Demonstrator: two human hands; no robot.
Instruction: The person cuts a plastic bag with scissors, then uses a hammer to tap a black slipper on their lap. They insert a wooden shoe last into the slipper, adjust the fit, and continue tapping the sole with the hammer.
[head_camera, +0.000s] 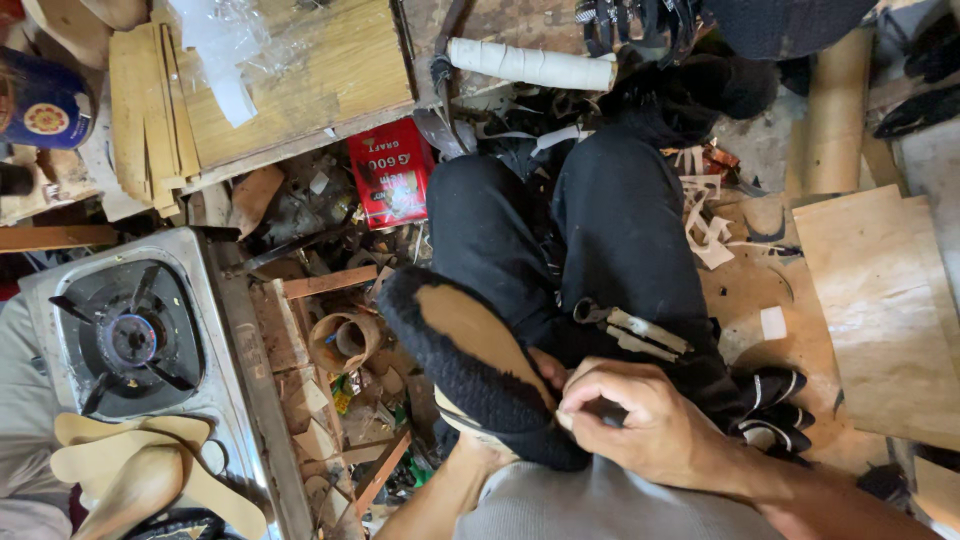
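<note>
A shoe (470, 350) with a black fuzzy upper and a tan insole board lies sole-up across my lap, over black trousers. My left hand (478, 450) reaches under the shoe's near end and holds it; most of its fingers are hidden. My right hand (640, 420) is closed around a small dark tool handle (606, 410) and presses against the shoe's edge at the heel end. A pair of metal pincers (632, 332) rests on my right thigh, just beyond that hand.
A gas stove (130, 335) stands at the left with tan insole cut-outs (130, 465) by it. A red tin (390, 170), wooden board (300, 80), white roll (530, 63), blue can (40, 100), cardboard tube (835, 110) and plywood sheet (880, 300) surround me amid leather scraps.
</note>
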